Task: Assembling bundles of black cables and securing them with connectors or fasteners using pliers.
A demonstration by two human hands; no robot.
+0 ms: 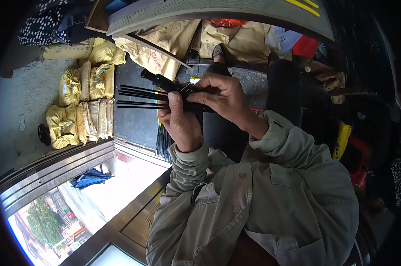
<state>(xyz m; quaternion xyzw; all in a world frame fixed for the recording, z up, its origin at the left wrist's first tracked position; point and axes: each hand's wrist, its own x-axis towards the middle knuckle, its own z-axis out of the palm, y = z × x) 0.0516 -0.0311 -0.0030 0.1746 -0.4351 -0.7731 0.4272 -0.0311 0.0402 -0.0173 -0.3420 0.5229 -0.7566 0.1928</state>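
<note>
Before my chest I hold a black umbrella frame [154, 80]. Its thick, knobbed end points up and to the left, and several thin black ribs [138, 92] stick out leftward below it. My left hand [181, 122] is closed round the ribs, with its thumb lying upright over them. On the frame's right part, my right hand [224, 98] pinches with thumb and fingertips; the small part between them is hidden. Below my left hand, a bundle of similar dark rods [162, 141] stands near the floor.
Yellow and tan sacks [100, 82] are stacked along the left wall. A table edge [227, 9] curves across the far side, over brown wrapping paper [169, 37]. An open blue umbrella [92, 178] lies by the bright doorway at lower left. Another person's foot [218, 53] shows beyond my hands.
</note>
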